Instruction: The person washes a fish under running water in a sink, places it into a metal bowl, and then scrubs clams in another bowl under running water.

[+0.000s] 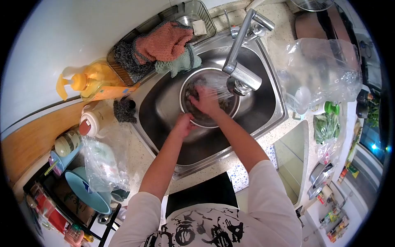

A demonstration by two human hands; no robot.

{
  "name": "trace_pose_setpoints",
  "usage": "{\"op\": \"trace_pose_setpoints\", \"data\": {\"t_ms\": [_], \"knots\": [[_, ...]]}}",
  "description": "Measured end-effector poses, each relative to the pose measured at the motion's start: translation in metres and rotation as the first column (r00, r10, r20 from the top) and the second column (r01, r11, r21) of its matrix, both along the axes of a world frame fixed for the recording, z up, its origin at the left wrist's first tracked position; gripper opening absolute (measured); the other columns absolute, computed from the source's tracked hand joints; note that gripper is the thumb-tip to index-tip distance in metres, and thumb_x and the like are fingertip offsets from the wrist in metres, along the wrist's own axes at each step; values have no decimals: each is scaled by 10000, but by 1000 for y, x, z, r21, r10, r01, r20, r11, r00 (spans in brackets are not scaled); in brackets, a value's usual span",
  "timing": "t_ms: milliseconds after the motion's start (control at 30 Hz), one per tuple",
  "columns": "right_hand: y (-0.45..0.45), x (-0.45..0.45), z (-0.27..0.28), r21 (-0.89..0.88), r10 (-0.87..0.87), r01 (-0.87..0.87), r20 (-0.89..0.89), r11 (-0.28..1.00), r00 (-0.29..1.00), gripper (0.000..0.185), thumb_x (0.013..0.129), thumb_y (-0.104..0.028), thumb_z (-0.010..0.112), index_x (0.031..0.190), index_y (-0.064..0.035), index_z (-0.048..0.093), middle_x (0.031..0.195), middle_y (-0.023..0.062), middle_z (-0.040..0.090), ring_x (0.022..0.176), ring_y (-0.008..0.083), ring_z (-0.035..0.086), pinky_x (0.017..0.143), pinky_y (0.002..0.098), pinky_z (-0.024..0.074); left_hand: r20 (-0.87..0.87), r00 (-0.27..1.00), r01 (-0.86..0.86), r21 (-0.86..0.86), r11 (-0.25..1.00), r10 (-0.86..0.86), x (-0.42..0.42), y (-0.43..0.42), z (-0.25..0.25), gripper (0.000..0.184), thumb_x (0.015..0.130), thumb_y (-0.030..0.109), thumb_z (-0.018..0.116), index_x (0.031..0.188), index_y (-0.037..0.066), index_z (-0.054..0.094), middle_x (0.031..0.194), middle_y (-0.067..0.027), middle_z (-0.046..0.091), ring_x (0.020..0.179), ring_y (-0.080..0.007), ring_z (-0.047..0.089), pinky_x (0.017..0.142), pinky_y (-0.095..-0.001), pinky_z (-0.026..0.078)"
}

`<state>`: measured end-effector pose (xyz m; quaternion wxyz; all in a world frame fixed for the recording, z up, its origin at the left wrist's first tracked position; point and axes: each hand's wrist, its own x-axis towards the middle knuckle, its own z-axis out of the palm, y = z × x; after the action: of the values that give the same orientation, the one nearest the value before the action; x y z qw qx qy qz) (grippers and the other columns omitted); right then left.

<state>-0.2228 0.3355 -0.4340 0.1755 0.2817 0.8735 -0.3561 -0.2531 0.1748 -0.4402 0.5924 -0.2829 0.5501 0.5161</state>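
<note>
1. Your left hand (184, 124) grips the metal bowl (237, 108) at its rim, fingers curled around it;
2. your right hand (205, 101) is inside, fingers released and spread over dark contents (190, 87);
3. the bowl sits in the sink (161, 108), under water (219, 84) spraying from the faucet (248, 78).

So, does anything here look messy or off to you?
Mostly not; I see no clear spill or damage. The one untidy spot is the cloths heaped on the wire rack: the pale green cloth droops over the edge of the sink, which looks a bit careless.
</note>
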Motion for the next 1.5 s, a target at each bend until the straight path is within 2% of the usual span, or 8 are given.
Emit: {"op": "trace_pose_setpoints", "data": {"t_ms": [167,267,367,467,667,767,967,1500], "knots": [[-23,63,10,380,457,-357,-217,853,862,673,779,-355,689,1397,-153,513,1418,157,491,1362,367,427,1094,626,302,28,1000,6,99,995,-9,1,-8,-12,484,803,0,480,1279,87,463,1061,-134,641,906,-301,696,758,-479,615],[-12,78,34,532,486,-375,-81,760,870,821,785,-475,703,1495,-178,418,1466,172,482,1322,403,473,1088,669,275,11,1000,18,106,994,-19,-1,-4,1,565,806,-8,469,1354,112,406,1101,-135,632,918,-301,697,779,-490,616],[8,57,66,296,236,-276,164,915,958,1019,723,-546,751,1558,-179,298,1580,245,249,1447,429,290,1147,628,211,2,1000,5,59,998,-5,0,-1,10,644,809,-12,469,1419,152,342,1163,-143,614,925,-304,698,799,-499,614],[23,57,26,310,58,15,-223,951,973,1149,694,-655,748,1575,-133,226,1569,268,255,1457,436,257,1170,581,198,-25,999,23,106,994,-20,1,0,22,631,821,11,484,1417,150,331,1213,-160,573,952,-321,684,808,-489,607],[12,36,16,186,-84,110,-141,976,986,1177,734,-725,681,1577,-77,176,1549,244,317,1439,450,283,1185,522,204,-101,994,56,50,997,-51,3,3,65,699,816,12,475,1463,200,288,1231,-133,566,968,-283,669,764,-451,603],[-2,35,-14,333,-53,108,-168,937,984,1166,741,-725,675,1575,-78,178,1528,233,364,1421,446,315,1178,525,215,-100,991,89,29,996,-86,4,-2,71,714,822,14,466,1477,213,262,1267,-127,549,957,-273,667,756,-440,600],[-4,25,16,192,-92,128,-184,973,979,1118,710,-772,654,1577,-210,228,1585,191,300,1455,413,277,1190,546,184,-76,995,73,77,994,-67,4,-4,85,743,851,11,442,1510,256,202,1290,-115,537,985,-279,666,769,-431,603],[-3,27,4,-137,-50,36,-99,990,994,1034,740,-740,674,1546,-249,251,1433,305,432,1306,485,452,1076,550,380,-172,985,31,128,991,-8,15,18,132,826,892,5,438,1531,365,58,1451,-120,397,1138,-299,613,830,-470,595]]}}
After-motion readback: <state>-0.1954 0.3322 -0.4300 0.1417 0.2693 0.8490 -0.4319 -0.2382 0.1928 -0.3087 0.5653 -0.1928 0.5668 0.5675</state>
